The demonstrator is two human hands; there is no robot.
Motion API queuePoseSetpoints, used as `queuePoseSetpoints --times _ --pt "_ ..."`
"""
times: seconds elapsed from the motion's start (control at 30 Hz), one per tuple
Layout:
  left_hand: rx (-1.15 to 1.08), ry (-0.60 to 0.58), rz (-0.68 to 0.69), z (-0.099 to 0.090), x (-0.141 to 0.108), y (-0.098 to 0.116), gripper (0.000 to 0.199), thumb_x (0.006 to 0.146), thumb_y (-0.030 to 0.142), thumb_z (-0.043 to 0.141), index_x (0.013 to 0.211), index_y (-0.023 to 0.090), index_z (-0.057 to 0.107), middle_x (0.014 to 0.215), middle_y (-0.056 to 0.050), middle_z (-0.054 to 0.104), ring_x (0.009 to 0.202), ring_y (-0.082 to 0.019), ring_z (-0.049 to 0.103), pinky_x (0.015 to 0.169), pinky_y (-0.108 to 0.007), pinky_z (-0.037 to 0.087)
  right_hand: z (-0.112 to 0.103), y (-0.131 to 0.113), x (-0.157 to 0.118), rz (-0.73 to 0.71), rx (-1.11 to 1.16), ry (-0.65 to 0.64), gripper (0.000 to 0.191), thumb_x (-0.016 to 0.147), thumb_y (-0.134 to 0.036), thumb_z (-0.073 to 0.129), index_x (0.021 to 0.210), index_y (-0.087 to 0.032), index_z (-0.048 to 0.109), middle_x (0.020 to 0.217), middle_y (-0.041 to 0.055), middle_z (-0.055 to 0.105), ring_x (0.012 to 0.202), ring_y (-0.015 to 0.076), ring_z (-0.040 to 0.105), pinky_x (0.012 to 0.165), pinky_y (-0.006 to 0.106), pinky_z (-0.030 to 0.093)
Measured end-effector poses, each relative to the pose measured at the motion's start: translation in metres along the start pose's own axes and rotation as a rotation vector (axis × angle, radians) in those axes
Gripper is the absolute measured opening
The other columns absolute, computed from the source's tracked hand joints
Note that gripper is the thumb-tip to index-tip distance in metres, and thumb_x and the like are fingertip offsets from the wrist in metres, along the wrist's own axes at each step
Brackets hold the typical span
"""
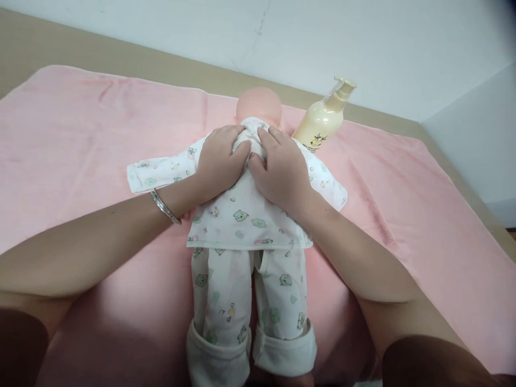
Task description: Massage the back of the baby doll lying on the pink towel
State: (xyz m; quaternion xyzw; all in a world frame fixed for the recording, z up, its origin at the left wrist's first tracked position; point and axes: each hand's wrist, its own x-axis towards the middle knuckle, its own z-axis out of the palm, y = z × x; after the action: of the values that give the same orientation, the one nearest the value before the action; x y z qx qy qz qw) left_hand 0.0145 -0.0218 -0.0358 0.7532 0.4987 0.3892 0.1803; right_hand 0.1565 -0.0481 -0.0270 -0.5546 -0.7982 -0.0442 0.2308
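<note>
A baby doll (pixel 258 102) lies face down, its smooth bald head at the far end. It wears a white printed top (pixel 245 223) with long sleeves spread out, and matching trousers (pixel 229 295) with cuffs turned up. My left hand (pixel 221 158) rests flat on the left of the doll's upper back, a silver bangle (pixel 165 207) on its wrist. Beside it my right hand (pixel 282 166) lies on the right of the upper back. Both thumbs point inward, close to each other. Neither hand grips anything; the fingers are stretched over the cloth.
A cream pump bottle (pixel 320 123) with a cow picture stands tilted in view, just right of the doll's head. Under everything spreads a pink blanket (pixel 121 123) on a tan surface (pixel 24 40). A pale wall (pixel 181 32) rises behind.
</note>
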Motion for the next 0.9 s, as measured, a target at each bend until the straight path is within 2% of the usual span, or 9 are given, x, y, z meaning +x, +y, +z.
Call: queuePoseSetpoints --times 0.2,0.43,0.67,0.9 --pt "0.011 0.027 -0.019 0.0016 0.0002 -0.0017 0.017 0.09 0.027 0.042 0.077 0.025 0.053 0.082 -0.005 0.061 0.093 -0.027 0.058 0.084 -0.044 0.048 0.0002 0.0018 -0.0003 -0.024 0.043 0.027 0.05 0.094 -0.026 0.036 0.14 -0.014 0.049 0.129 0.0168 0.06 0.131 0.0371 0.05 0.107 0.06 0.043" --pt "0.009 0.02 -0.026 -0.0005 -0.0002 0.0022 0.025 0.09 0.022 0.045 0.067 0.022 0.035 0.074 -0.003 0.052 0.079 -0.022 0.055 0.08 -0.043 0.047 0.0004 0.0003 -0.0005 -0.012 0.044 0.03 0.051 0.092 -0.025 0.035 0.139 -0.01 0.05 0.129 0.0184 0.06 0.128 0.0363 0.052 0.107 0.059 0.045" --pt "0.039 0.019 -0.042 0.0009 0.0001 -0.0013 0.022 0.094 0.034 0.043 0.075 0.026 0.049 0.078 -0.005 0.056 0.086 -0.026 0.057 0.082 -0.045 0.048 0.0025 0.0039 0.0006 -0.037 0.037 0.044 0.048 0.096 -0.03 0.036 0.139 -0.015 0.051 0.125 0.016 0.061 0.128 0.036 0.052 0.106 0.06 0.046" --pt "0.017 0.02 -0.044 -0.0003 -0.0004 0.0012 0.021 0.091 0.033 0.044 0.072 0.025 0.046 0.076 -0.005 0.054 0.085 -0.027 0.057 0.08 -0.045 0.046 0.0019 0.0027 0.0011 -0.031 0.03 0.027 0.05 0.094 -0.026 0.035 0.139 -0.013 0.05 0.127 0.0169 0.06 0.128 0.0367 0.052 0.107 0.06 0.045"
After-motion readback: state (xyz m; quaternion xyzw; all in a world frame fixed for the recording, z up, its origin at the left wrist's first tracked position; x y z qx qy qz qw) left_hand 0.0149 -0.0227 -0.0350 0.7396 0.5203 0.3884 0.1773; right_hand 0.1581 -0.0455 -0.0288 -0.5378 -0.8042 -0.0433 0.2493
